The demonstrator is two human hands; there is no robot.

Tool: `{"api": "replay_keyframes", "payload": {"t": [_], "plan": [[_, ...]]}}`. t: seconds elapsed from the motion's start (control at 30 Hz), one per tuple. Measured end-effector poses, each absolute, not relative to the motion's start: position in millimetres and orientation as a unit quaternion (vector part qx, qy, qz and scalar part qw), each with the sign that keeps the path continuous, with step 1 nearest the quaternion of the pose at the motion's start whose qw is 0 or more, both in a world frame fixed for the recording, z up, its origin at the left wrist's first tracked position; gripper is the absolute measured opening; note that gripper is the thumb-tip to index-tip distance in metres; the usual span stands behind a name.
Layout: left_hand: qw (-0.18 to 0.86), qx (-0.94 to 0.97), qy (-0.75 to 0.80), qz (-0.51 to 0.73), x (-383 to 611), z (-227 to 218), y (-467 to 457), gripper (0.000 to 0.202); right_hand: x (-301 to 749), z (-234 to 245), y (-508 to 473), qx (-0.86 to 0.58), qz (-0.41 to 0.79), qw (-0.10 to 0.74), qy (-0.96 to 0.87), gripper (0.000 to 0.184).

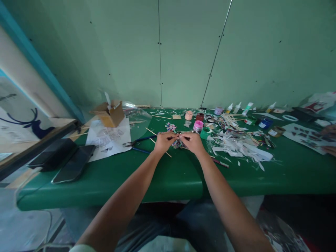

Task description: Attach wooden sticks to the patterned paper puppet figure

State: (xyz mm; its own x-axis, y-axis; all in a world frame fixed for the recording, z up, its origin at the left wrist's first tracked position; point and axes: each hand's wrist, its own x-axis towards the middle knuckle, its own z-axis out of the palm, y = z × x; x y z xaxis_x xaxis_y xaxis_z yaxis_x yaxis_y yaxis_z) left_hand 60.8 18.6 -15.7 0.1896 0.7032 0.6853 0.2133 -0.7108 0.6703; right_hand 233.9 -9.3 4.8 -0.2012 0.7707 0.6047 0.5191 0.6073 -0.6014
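On the green table (168,178), left to right: left hand (165,142), thumb and fingers pinched together; small lumpy piece (176,143) between the hands, flecked pink, white and greenish, partly hidden; right hand (193,141) pinched likewise. Can't tell what's clamped, too small.

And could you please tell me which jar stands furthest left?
The peach jar; the dark red jar, pink jar and others all stand further right.
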Motion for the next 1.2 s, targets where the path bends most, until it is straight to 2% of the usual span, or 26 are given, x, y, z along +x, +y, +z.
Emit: {"api": "replay_keyframes", "payload": {"t": [0.47, 0.73, 0.87, 1.2], "plan": [[0.2, 0.761, 0.315, 0.531, 61.4, -18.1, 18.0, 0.011, 235.1, 4.2, -7.4, -0.438, 0.137, 0.456, -0.763, 0.026], [0.295, 0.688, 0.346, 0.566, 68.8, -13.4, 17.8, 0.02, 240.0, 9.4, -9.6, -0.417, 0.196, 0.455, -0.762, 0.026], [0.309, 0.681, 0.345, 0.567, 70.6, -16.1, 19.1, 0.02, 241.6, 8.6, -7.7, -0.418, 0.216, 0.456, -0.755, 0.028], [0.213, 0.714, 0.354, 0.566, 65.6, -8.9, 15.4, 0.015, 238.6, 11.1, -9.1, -0.415, 0.203, 0.46, -0.758, 0.023]]}}
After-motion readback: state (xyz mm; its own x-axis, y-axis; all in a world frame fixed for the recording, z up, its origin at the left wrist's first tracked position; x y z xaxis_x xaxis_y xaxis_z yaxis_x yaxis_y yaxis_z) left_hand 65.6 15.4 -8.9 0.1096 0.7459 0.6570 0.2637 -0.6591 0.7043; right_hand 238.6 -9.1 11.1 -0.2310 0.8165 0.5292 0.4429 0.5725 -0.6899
